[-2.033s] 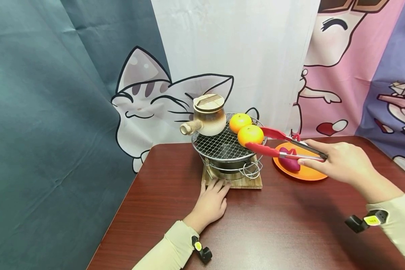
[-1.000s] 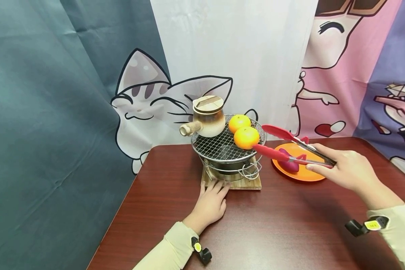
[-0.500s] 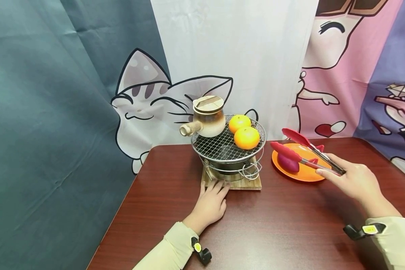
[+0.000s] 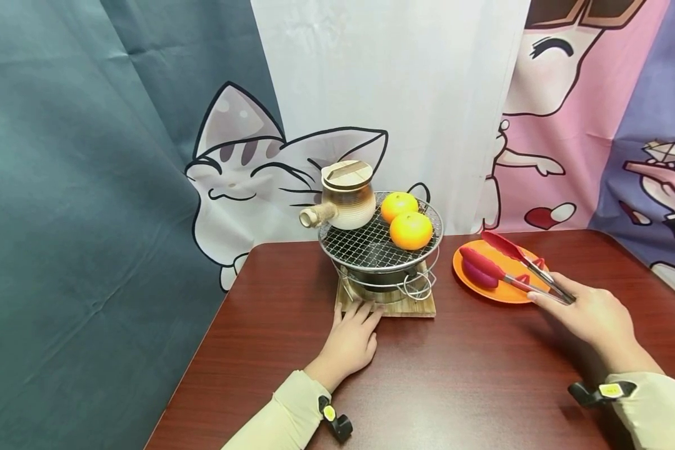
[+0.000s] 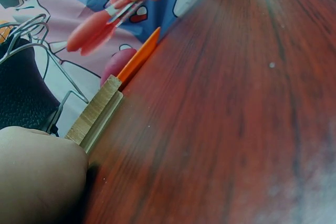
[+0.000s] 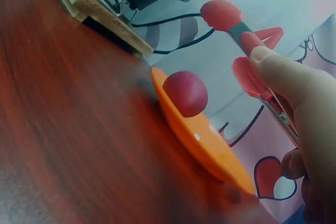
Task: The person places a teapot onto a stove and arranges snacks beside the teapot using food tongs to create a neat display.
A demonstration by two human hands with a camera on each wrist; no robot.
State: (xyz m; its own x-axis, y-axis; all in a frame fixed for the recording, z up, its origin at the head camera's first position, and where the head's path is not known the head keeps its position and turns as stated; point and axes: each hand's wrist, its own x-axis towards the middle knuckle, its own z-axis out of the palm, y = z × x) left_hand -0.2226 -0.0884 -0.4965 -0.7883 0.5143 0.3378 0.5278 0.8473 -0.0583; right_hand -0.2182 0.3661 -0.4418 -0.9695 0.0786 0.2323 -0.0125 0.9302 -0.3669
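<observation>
In the head view my right hand [image 4: 596, 315] grips a pair of red-tipped metal tongs [image 4: 486, 262], spread apart with nothing between the tips. They hang over an orange plate [image 4: 503, 295], on which lies a smooth purple rounded item [image 4: 477, 276]; the right wrist view shows the tongs raised off this purple item [image 6: 186, 93]. My left hand [image 4: 349, 347] rests with its fingers extended on the front edge of a wooden board [image 4: 413, 307]. Above that board stands a round wire grill [image 4: 365, 247] bearing two oranges [image 4: 411, 231] that touch each other.
On the grill's left side is a lidded clay pot [image 4: 351, 209], its stubby handle pointing left. A looped wire [image 4: 419, 284] sticks out at the grill's front right. Under everything is a reddish-brown table [image 4: 455, 375], with a cartoon-printed curtain [image 4: 416, 94] close behind.
The tongs let go of the front orange, which stays on the grill. My right hand has since carried them right and down, above the plate. My left hand has stayed put.
</observation>
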